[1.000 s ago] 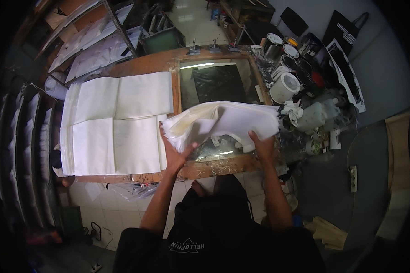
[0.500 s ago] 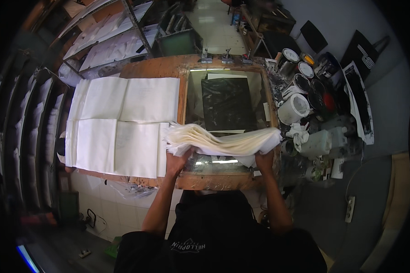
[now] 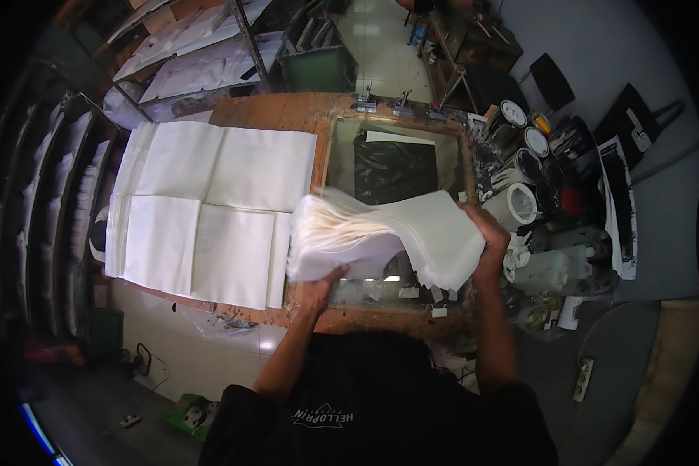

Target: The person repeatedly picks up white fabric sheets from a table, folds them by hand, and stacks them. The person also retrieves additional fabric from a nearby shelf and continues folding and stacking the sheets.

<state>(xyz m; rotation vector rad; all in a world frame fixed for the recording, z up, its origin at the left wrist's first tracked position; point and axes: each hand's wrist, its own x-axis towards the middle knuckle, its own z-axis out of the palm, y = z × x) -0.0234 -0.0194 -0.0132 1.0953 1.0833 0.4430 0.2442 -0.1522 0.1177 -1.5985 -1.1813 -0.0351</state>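
Observation:
A thick stack of thin white sheets (image 3: 443, 233) is held up between my two hands above the glass-topped, wood-rimmed panel of the table. My left hand (image 3: 322, 289) closes on the stack's near left edge. My right hand (image 3: 489, 231) grips its right end from the side. The sheets bow in a wave, their edges fanned out at the left. Behind them a black sheet (image 3: 396, 172) lies on the glass, with a white sheet (image 3: 400, 137) showing at its far edge. On the left, piles of similar white sheets (image 3: 237, 245) overlap in rows, close to the held stack.
Metal clamps (image 3: 402, 105) stand along the table's far edge. Open paint tins (image 3: 520, 203) and plastic jugs (image 3: 551, 268) crowd its right side. Shelving with papers (image 3: 202, 74) stands at the far left, and a rack (image 3: 62, 210) at the left. Brown board (image 3: 276, 113) shows behind the piles.
My right hand has moved up and outward around the stack's right end. The stack has gone from flatter folds to a raised wave with its right part turned down. The view has shifted slightly.

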